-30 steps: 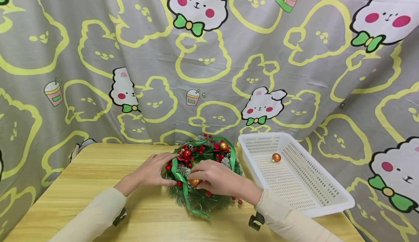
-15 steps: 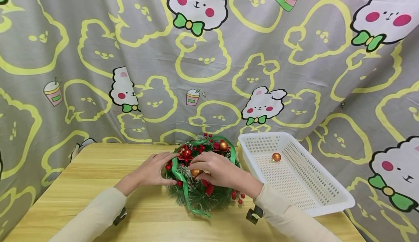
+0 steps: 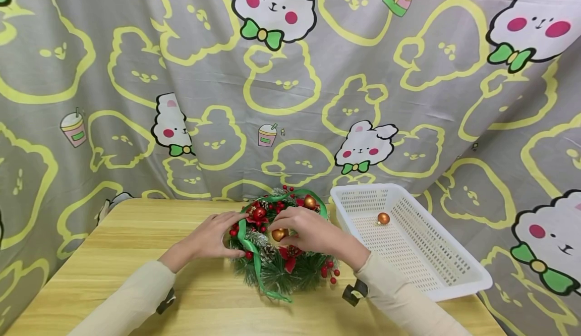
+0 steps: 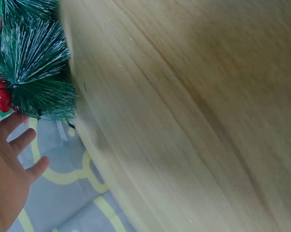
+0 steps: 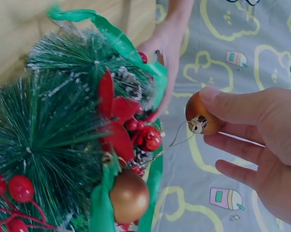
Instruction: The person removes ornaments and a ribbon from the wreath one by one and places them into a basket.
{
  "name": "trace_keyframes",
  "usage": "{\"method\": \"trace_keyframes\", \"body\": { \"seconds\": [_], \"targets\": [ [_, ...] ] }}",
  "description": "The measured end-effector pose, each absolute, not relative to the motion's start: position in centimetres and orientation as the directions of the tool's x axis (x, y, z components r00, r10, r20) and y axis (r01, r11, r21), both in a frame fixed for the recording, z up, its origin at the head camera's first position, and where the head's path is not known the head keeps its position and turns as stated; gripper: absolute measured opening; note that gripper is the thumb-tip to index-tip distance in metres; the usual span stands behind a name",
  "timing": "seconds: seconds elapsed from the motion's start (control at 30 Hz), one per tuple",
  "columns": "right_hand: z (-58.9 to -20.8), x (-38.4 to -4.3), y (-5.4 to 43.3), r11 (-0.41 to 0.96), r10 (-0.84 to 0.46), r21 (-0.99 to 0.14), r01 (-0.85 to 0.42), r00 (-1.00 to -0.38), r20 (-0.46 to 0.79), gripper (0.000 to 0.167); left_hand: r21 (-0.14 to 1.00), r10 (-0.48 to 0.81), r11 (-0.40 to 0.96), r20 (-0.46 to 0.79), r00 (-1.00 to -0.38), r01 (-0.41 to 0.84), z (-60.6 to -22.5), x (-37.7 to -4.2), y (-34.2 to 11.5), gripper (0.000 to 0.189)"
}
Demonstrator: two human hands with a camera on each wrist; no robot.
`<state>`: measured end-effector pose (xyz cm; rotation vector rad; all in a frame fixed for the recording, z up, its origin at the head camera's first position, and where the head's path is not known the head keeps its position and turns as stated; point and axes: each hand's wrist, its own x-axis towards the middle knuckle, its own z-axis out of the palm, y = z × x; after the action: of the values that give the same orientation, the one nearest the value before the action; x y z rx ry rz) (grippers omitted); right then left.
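Note:
A green Christmas wreath [image 3: 299, 276] with red berries, red flowers and pine cones lies on the wooden table. My right hand [image 3: 310, 231] pinches a copper-gold bauble [image 3: 279, 234] between thumb and fingers, over the wreath's middle. In the right wrist view a thin gold cord [image 5: 173, 141] stretches from the bauble's cap towards the wreath. My left hand [image 3: 211, 236] rests at the wreath's left side, fingers and thumb spread. A green ribbon [image 3: 257, 267] winds loosely across the wreath, one end trailing at the front. Another gold bauble [image 3: 309, 203] sits at its back right.
Right of the wreath stands a white perforated basket [image 3: 404, 260] with one copper bauble [image 3: 383, 218] in it. A grey curtain [image 3: 290, 89] with cartoon prints hangs behind the table [image 3: 150, 225]. A berry sprig [image 3: 330, 271] pokes out from the wreath's right front.
My right hand has lifted the bauble from the wreath's front part and shifted it away from me and slightly right, uncovering a pine cone and red flower. The left hand stays put.

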<state>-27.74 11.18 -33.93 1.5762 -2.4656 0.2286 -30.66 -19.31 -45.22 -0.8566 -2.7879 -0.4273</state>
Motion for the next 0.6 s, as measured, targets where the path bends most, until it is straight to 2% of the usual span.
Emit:
{"method": "trace_keyframes", "body": {
  "seconds": [0.27, 0.6],
  "targets": [
    [-32.2, -28.3, 13.0, 0.442, -0.858, -0.074, -0.894, -0.446, 0.257, 0.033, 0.217, 0.519, 0.790, 0.258, -0.815, 0.573, -45.2, -30.6, -19.3, 0.103],
    [-29.3, -29.8, 16.9, 0.516, -0.797, -0.217, -0.829, -0.557, 0.235, 0.035, 0.226, 0.514, 0.788, 0.269, -0.814, 0.572, -45.3, -30.6, -19.3, 0.102]
  ]
}}
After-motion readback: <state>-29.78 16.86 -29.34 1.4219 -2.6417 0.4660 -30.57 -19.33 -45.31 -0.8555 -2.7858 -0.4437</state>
